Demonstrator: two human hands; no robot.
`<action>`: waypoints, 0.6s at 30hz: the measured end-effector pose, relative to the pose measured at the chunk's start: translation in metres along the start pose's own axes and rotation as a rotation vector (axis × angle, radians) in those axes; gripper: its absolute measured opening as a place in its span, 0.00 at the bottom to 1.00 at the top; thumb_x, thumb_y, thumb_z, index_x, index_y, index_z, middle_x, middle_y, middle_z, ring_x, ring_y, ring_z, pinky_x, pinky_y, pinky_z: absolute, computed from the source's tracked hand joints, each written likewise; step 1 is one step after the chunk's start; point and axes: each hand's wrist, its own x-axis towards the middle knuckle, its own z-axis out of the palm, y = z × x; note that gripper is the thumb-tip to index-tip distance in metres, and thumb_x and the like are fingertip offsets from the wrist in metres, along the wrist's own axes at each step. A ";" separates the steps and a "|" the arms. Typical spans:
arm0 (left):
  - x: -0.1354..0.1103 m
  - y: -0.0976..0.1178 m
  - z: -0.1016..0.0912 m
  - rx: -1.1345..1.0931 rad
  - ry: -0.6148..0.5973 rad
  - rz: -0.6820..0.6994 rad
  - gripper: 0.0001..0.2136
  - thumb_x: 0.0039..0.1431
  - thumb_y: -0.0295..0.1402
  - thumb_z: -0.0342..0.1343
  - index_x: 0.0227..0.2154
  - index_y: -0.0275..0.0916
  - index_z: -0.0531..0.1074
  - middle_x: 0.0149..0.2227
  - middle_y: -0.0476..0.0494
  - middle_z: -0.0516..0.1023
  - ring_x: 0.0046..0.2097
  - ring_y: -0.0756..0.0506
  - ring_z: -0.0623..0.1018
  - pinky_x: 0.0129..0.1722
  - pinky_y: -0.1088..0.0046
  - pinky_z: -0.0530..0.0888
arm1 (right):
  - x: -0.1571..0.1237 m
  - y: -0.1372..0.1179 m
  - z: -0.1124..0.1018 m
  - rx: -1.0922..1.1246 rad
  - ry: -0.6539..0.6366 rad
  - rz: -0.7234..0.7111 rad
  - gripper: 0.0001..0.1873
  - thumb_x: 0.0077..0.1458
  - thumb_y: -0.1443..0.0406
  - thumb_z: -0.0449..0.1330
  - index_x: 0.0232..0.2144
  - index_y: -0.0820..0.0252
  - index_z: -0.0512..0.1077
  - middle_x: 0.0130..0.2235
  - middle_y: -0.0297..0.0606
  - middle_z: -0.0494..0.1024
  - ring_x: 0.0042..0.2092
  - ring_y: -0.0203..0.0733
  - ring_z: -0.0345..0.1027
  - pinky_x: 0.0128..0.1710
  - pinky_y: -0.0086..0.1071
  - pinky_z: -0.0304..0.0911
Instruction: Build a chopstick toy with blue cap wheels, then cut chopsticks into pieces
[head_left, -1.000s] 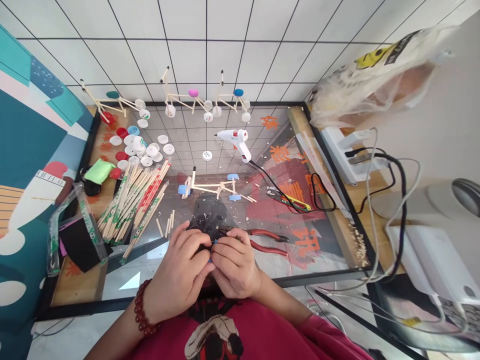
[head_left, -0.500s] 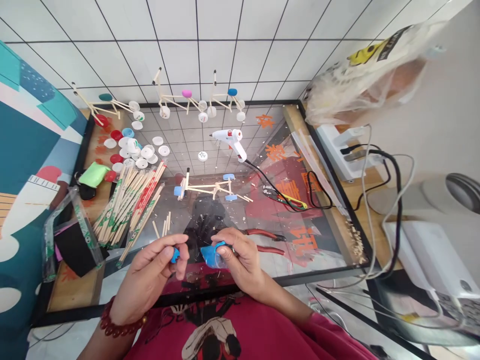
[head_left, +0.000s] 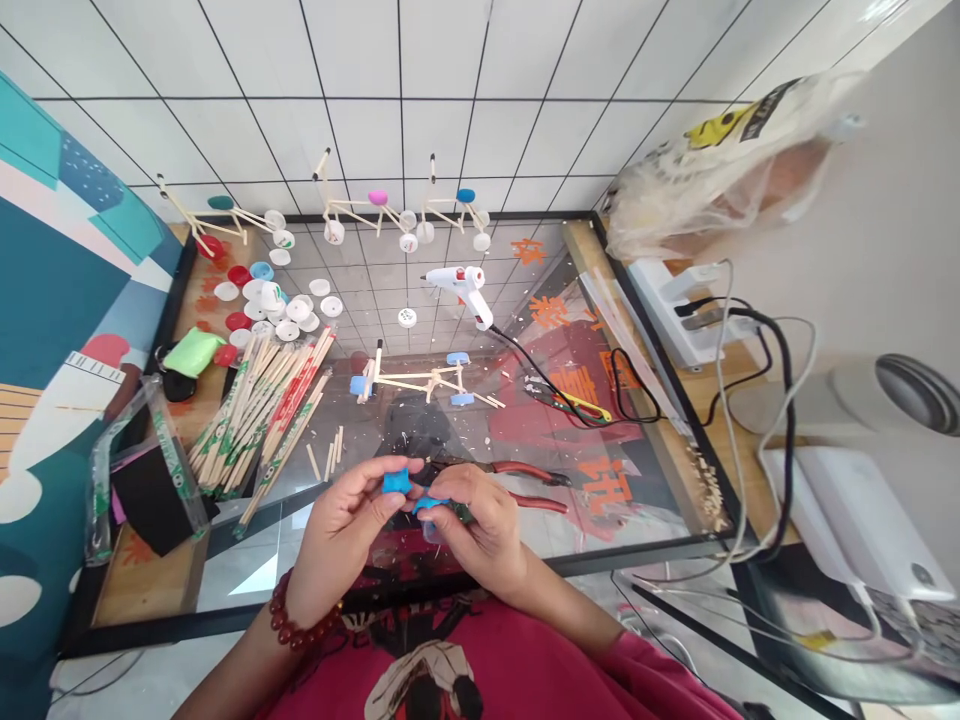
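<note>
My left hand (head_left: 345,525) pinches a small blue lump (head_left: 397,481) that looks like soft clay between thumb and fingers. Close beside it, my right hand (head_left: 480,520) grips a second blue piece (head_left: 429,504) with clear plastic wrapping hanging below; the fingers partly hide it. Both hands are over the front of the glass tabletop. Just beyond them lies a small tricycle-like model (head_left: 420,380) of wooden sticks with blue bottle-cap wheels. Red-handled pliers (head_left: 529,470) rest behind and to the right of my right hand, partly covered by it.
Chopsticks (head_left: 262,410) and bottle caps (head_left: 289,310) lie left, near a green packet (head_left: 193,352). A corded white glue gun (head_left: 465,290) and a yellow cutter (head_left: 585,405) are farther back. Three stick models (head_left: 360,210) stand along the far edge. A power strip (head_left: 667,310) sits right.
My left hand has moved right and slightly up with its blue lump, close to my right hand. The blue piece in my right hand is now more covered by the fingers.
</note>
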 end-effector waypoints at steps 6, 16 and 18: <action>0.000 0.005 -0.007 0.369 -0.085 0.179 0.11 0.59 0.37 0.63 0.44 0.47 0.82 0.46 0.42 0.83 0.47 0.42 0.81 0.48 0.69 0.78 | -0.004 0.006 0.001 -0.162 0.025 -0.111 0.03 0.63 0.66 0.60 0.40 0.56 0.71 0.33 0.37 0.80 0.35 0.40 0.75 0.37 0.36 0.71; -0.006 0.008 -0.005 0.688 -0.101 0.312 0.10 0.63 0.31 0.57 0.44 0.43 0.81 0.40 0.44 0.85 0.39 0.47 0.83 0.41 0.75 0.78 | -0.006 0.010 0.004 -0.379 -0.077 -0.358 0.08 0.60 0.67 0.63 0.42 0.62 0.73 0.33 0.39 0.82 0.36 0.41 0.73 0.35 0.36 0.66; -0.008 0.003 -0.005 0.698 -0.039 0.322 0.11 0.63 0.30 0.56 0.45 0.43 0.81 0.41 0.44 0.85 0.40 0.46 0.83 0.44 0.74 0.78 | -0.003 0.007 0.006 -0.407 -0.122 -0.342 0.04 0.61 0.68 0.61 0.40 0.62 0.73 0.33 0.38 0.81 0.35 0.41 0.73 0.33 0.36 0.64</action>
